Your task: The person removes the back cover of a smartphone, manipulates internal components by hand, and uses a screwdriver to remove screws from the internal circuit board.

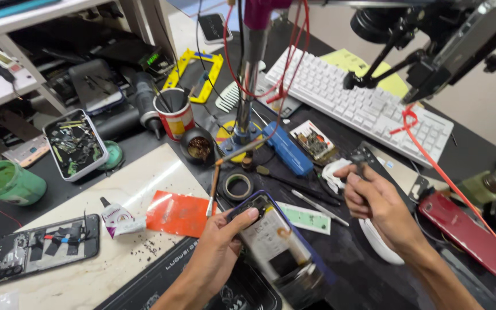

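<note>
Head view: your left hand [216, 244] grips an opened phone [274, 241] — its back off, battery and board showing — with the thumb pressed on its upper corner. The phone sits tilted above the dark mat [162, 281], just right of the orange sheet [177, 213]. Your right hand [377, 201] hovers to the right of the phone, its grip closed on a small dark tool [358, 166]; what kind of tool, you cannot tell. Beyond the phone lie a tape roll [238, 185] and a blue case [287, 149]. Well left of the phone on the pale worktop [87, 275] rests another dismantled phone [42, 248]. A red phone [463, 229] lies right of your right hand — apart from it.
</note>
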